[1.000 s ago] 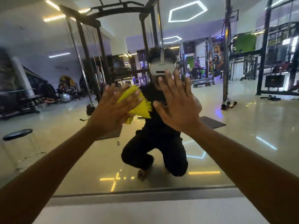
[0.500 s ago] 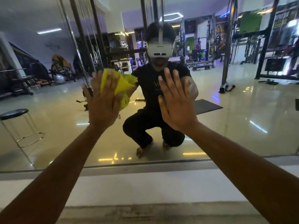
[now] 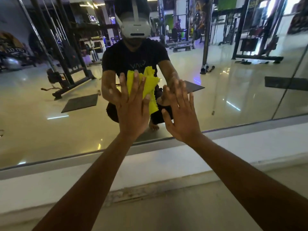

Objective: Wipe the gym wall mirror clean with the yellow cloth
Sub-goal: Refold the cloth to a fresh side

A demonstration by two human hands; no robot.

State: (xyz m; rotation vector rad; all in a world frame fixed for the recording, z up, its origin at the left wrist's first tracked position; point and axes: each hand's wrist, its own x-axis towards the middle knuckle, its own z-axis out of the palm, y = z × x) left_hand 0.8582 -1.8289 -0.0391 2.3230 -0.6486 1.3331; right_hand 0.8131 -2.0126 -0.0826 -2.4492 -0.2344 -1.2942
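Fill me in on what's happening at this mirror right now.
A person crouches before the gym wall mirror and wipes it. The left hand presses the yellow cloth flat against the glass with straight fingers. The right hand rests open on the glass beside it, holding nothing. Both hands are low on the mirror, near its bottom frame.

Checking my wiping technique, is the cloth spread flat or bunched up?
Bunched. The cloth is crumpled in folds under the left hand, which presses it to the mirror with straight fingers.
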